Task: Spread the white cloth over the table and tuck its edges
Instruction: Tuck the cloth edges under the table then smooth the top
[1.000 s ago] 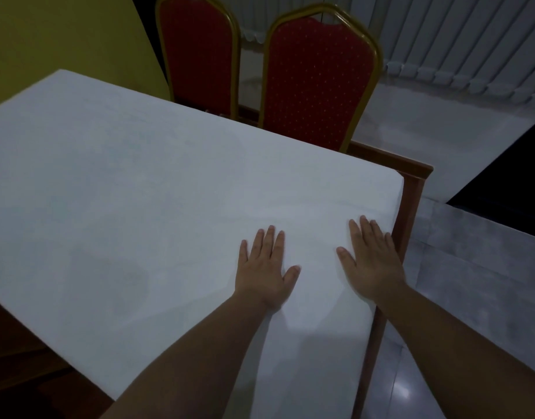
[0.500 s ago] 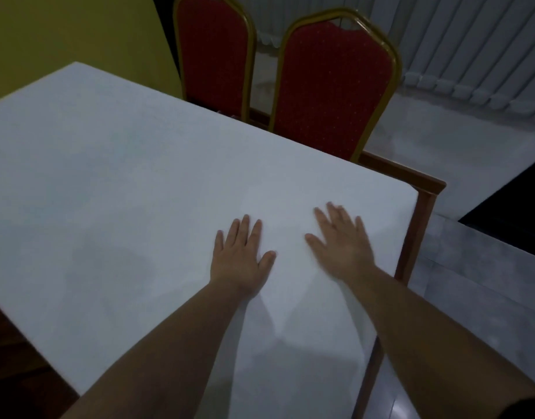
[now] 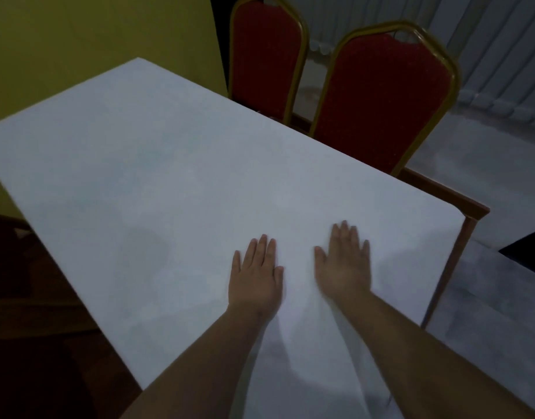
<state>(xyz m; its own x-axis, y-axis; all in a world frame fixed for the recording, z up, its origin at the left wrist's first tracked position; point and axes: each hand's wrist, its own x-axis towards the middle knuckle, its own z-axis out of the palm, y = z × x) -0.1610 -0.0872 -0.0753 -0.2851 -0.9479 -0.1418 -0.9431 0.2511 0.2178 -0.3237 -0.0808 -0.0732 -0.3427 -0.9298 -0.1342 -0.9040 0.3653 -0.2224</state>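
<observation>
Both forearms are bare, with no sleeve showing on either. The left hand [image 3: 255, 278] and right hand [image 3: 344, 266] carry no glove, ring or watch; the fingernails are short and unpainted.

Your white cloth [image 3: 181, 182] hid nearly all of the table [image 3: 441, 190]; only a strip of wooden frame at the far right corner and one leg below it showed. The cloth's near end ran out of the bottom edge, so you could not see where it stopped. Your right hand [image 3: 343, 264] was blurred at the fingertips, and both palms lay face down, unseen. Both forearms were cut by the bottom edge. The two red chairs [image 3: 378, 104] had their seats hidden behind the table, and the left one's top was clipped by the upper edge. The dark lower left was too dim to read.
</observation>
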